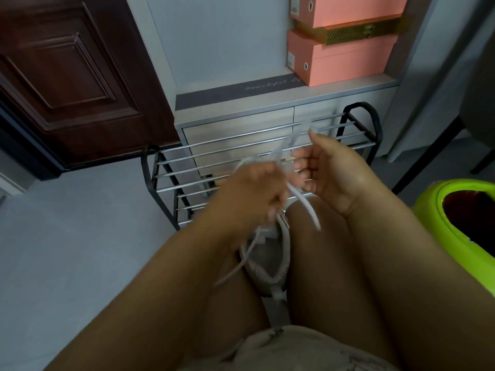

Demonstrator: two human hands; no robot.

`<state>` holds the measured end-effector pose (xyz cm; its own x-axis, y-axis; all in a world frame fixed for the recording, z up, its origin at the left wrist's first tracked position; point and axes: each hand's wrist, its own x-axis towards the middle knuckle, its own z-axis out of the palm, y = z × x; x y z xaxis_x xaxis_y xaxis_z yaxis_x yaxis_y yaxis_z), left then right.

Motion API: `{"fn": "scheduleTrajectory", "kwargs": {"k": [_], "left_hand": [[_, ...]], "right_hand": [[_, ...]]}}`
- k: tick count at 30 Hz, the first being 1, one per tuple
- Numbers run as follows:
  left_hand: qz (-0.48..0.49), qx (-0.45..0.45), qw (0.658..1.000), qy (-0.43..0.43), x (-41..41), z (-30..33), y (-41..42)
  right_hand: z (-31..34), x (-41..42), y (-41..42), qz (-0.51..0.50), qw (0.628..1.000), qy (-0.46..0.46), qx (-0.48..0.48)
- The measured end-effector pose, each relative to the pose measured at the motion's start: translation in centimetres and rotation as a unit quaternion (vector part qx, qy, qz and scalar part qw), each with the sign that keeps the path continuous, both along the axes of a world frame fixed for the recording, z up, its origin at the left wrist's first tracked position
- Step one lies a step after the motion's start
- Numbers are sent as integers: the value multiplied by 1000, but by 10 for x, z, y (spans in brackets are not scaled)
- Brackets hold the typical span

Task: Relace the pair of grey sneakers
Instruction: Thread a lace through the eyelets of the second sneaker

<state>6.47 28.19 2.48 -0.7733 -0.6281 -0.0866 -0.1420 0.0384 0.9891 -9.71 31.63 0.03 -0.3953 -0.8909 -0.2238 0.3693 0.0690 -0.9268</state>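
Grey sneaker point(267, 253) lies wedged between the knees. Left hand point(251, 194), blurred, grips it at the lace area. Right hand point(329, 172) pinches the white lace point(302, 199).

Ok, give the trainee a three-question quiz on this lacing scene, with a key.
1. True or false: the sneaker sits between the person's knees.
2. Which hand's fingers pinch the lace higher up: A left hand, B right hand?
3. Fill in: behind the hands stands a metal shoe ____.

Key: 1 true; 2 B; 3 rack.
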Motion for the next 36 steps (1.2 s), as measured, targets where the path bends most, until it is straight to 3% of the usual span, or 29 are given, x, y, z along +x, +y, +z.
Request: {"fn": "scheduleTrajectory", "kwargs": {"k": [3,7,12,16,20,23,27,32,36], "left_hand": [[95,-2,995,36,2,15,-23],[108,-18,993,31,-3,17,-34],[110,-75,991,9,-11,15,-37],[125,-61,990,-4,-18,10,-39],[164,-139,960,-180,-20,-3,-45],[130,-170,936,-280,-20,-20,-36],[117,-112,947,-277,-27,-32,-26],[130,-105,947,-273,-34,-42,-20],[189,83,956,-207,-27,-51,-19]], "right_hand": [[3,8,5,81,993,67,-54],[5,18,9,179,967,159,-92],[3,20,9,188,958,199,-80],[-2,16,5,138,969,191,-76],[-11,4,-1,-3,992,104,-66],[-15,-1,-3,-39,995,58,-74],[-21,4,-5,-19,994,95,-48],[-22,7,-3,0,992,125,-18],[-21,8,0,7,986,165,-19]]}}
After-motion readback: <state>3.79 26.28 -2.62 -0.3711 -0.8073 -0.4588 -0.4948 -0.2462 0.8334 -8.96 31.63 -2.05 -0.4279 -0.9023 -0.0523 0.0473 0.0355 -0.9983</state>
